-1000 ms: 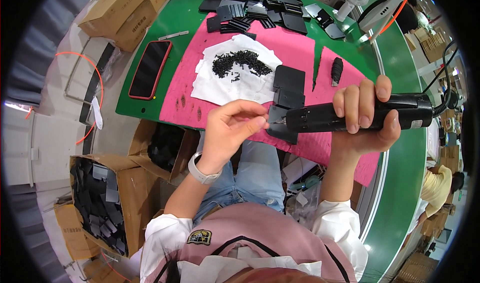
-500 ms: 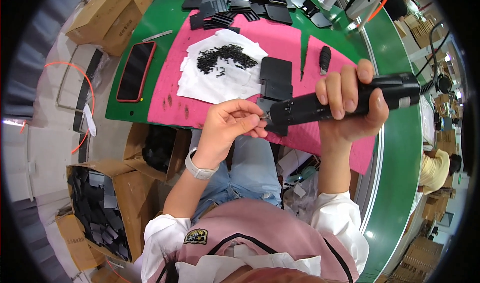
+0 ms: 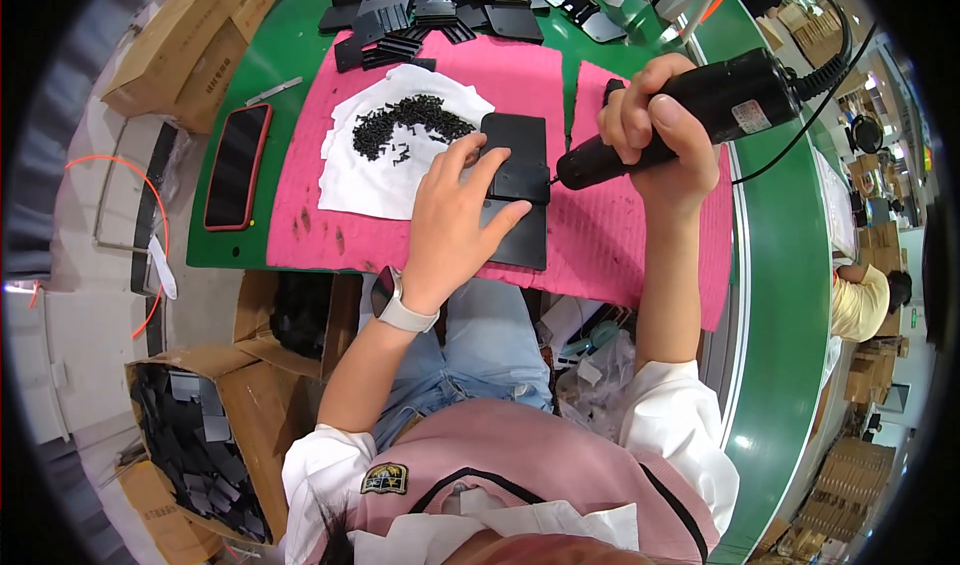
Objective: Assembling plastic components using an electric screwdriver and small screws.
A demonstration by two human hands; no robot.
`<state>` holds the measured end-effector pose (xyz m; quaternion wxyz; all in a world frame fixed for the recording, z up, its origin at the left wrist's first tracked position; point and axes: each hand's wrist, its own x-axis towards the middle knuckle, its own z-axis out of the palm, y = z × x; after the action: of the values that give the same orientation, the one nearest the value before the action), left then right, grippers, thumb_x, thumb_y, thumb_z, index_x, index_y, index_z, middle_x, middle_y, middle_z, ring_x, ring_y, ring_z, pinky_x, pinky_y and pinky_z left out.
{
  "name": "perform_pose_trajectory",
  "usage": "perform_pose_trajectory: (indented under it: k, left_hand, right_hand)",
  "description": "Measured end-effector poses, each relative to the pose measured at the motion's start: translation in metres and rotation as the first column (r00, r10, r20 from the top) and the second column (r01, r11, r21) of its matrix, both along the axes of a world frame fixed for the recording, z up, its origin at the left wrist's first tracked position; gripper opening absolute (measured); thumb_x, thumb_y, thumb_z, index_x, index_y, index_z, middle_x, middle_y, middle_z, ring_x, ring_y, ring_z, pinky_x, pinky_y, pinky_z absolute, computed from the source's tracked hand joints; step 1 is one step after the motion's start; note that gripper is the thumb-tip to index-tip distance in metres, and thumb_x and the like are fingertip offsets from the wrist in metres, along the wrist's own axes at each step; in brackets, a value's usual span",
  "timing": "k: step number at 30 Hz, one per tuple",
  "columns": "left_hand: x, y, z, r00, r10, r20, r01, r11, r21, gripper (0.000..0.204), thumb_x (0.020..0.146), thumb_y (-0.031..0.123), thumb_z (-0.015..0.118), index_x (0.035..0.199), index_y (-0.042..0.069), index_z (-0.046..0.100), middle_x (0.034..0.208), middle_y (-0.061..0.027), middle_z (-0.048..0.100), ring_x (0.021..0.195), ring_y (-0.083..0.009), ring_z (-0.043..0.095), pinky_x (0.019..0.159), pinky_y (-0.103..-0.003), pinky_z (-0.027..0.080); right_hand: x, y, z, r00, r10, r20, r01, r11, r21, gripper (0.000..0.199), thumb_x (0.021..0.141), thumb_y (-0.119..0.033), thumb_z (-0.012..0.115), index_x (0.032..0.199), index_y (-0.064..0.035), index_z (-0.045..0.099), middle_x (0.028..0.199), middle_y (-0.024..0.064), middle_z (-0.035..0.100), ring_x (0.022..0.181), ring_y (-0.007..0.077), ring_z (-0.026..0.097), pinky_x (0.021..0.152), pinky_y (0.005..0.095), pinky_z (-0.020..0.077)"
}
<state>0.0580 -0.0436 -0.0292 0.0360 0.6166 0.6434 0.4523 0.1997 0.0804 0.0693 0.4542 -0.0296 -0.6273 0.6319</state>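
A black electric screwdriver (image 3: 735, 95) is gripped in my right hand (image 3: 665, 130), its fingers wrapped round the body. The bit points left and down, by the right edge of a black hinged plate (image 3: 518, 135); whether it touches the plate I cannot tell. My left hand (image 3: 452, 215) rests with spread fingers over the plate's left side, thumb and fingertips on it or just above. Left of the plate, a heap of small black screws (image 3: 410, 123) lies on a white cloth (image 3: 375, 190).
Pink foam matting (image 3: 600, 255) covers part of the green table (image 3: 780, 385). Stacked black plates (image 3: 430, 5) stand at the back. A phone (image 3: 238, 165) lies at left. Cartons (image 3: 190, 445) of black pieces sit below left. The screwdriver's cable (image 3: 830, 60) trails right.
My left hand has left the screwdriver's tip and spread over the plate. The screwdriver has swung from nearly level to tilted down, with its tip at the plate's right edge.
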Motion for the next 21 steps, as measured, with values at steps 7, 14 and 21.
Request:
perform_pose_trajectory:
  k: [7,14,21]
  left_hand:
    - [0.000,0.001,-0.003,1.000,0.013,0.011,-0.012,0.999,-0.049,0.045,0.074,0.022,0.073,0.114,0.006,0.059,0.121,-0.0131,0.051,0.106,-0.0304,0.053,0.089,-0.038,0.044]
    - [0.001,0.001,-0.003,1.000,0.020,0.017,-0.019,0.999,-0.037,0.043,0.074,0.021,0.072,0.113,0.006,0.060,0.121,-0.0138,0.051,0.106,-0.0307,0.053,0.089,-0.038,0.044]
    - [0.001,0.001,-0.003,1.000,0.022,0.005,-0.022,0.999,-0.030,0.043,0.074,0.020,0.072,0.113,0.006,0.060,0.121,-0.0141,0.051,0.107,-0.0312,0.052,0.089,-0.038,0.044]
  right_hand:
    - [-0.013,-0.001,0.002,0.989,-0.079,0.126,0.075,0.997,0.035,0.019,0.078,-0.016,0.058,0.079,-0.0028,0.045,0.052,0.0033,0.041,0.041,0.0123,0.038,0.044,0.0269,0.0326]
    - [-0.023,0.000,0.005,0.984,-0.019,0.175,0.012,0.999,0.038,0.020,0.076,-0.016,0.059,0.079,-0.0018,0.046,0.051,0.0041,0.043,0.040,0.0126,0.039,0.042,0.0267,0.0321]
    - [-0.022,0.001,0.003,0.984,-0.021,0.175,0.015,0.999,0.036,0.020,0.075,-0.016,0.058,0.079,-0.0012,0.046,0.050,0.0038,0.042,0.040,0.0123,0.039,0.041,0.0259,0.0314]
